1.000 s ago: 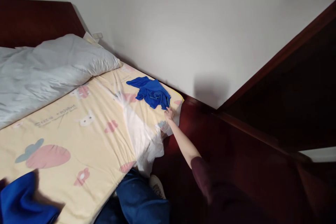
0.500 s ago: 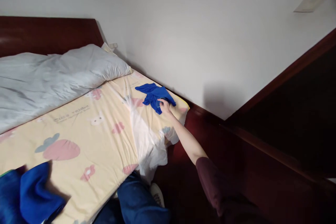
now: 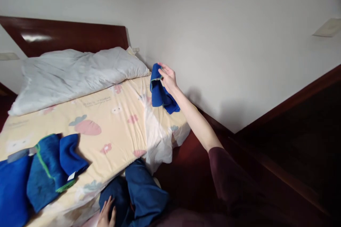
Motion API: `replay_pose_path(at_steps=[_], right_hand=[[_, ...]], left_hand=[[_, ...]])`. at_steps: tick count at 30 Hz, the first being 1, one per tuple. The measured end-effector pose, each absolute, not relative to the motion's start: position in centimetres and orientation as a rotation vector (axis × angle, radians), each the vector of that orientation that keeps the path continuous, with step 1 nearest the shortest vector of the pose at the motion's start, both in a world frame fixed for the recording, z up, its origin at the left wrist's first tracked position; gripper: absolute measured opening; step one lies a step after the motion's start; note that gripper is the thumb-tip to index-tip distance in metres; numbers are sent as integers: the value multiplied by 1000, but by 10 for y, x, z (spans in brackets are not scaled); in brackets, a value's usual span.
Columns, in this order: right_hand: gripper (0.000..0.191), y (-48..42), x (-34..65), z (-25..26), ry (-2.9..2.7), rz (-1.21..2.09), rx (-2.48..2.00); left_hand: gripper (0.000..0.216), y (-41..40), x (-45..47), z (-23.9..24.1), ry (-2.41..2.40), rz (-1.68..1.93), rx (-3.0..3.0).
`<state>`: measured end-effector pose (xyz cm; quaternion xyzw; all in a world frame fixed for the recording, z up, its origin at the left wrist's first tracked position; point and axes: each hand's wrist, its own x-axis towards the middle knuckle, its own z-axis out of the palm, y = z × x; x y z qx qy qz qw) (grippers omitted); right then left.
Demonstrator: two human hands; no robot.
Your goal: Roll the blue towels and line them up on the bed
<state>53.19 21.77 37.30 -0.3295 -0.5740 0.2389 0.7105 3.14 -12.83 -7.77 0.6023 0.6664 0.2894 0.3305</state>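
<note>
Fingers of your right hand [image 3: 167, 78] pinch the blue cloth [image 3: 160, 94] by its top edge, centre frame above the bed [image 3: 112, 127]. Soft, light, floppy; gripping the hem looks best. Left hand [image 3: 106, 214], bottom centre, fingers loosely spread on your knee.

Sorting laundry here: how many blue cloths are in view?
3, maybe more: one held up in the right hand, blue cloth; a green-edged one and another at the bed's near-left corner, partly cut off.

Just one view here, a head cam looking forward and down from the foot corner of the bed [image 3: 112, 120], fairly close. It faces the headboard [image 3: 80, 35] far left and the wall [image 3: 226, 42] on the right.
</note>
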Motion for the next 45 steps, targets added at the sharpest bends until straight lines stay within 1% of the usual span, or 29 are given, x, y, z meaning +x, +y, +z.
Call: replay_pose_path(at_steps=[4,6,8,11,13,16,19,21,24,27,31,35,39,42,45], right_hand=[[53,193,467,393,-1373,569,-622],[54,173,430,386,-1394,646,-608],[52,146,392,366,-1390,776,-639],[47,93,337,310,-1380,976,-761],[38,45,299,259,-1441,1085,-866],[28,-42,250,178,-1542,1230,-1013],[29,-129,217,115,-1384,1417,-1195],[32,-172,206,92,-1308,1467,-1288],[30,-199,206,85,-1306,1388,-1356],[24,-196,226,92,-1402,1260,-1342],[23,-193,251,99,-1499,1174,-1298],[27,-208,256,93,-1468,1229,-1335],[39,-219,248,83,-1241,1305,-1415],[45,-220,244,79,-1162,1344,-1388],[47,-218,246,79,-1228,1386,-1319]], left_hand=[[54,-138,32,-68,1740,746,1623],[52,-147,32,-61,1724,735,1655],[51,-156,32,-54,1706,733,1666],[55,-174,35,-38,1721,775,1584],[58,-186,41,-22,1769,871,1481],[55,-201,55,9,1806,1089,1378],[47,-210,68,36,1707,1245,1384],[43,-214,74,45,1629,1277,1470],[35,-218,81,46,1523,1269,1583],[28,-217,88,43,1481,1239,1627],[25,-213,94,45,1444,1230,1681],[30,-214,94,47,1412,1209,1692],[28,-217,94,49,1558,1229,1435],[37,-222,95,58,1524,1182,1152],[46,-230,95,74,1416,1116,1043]])
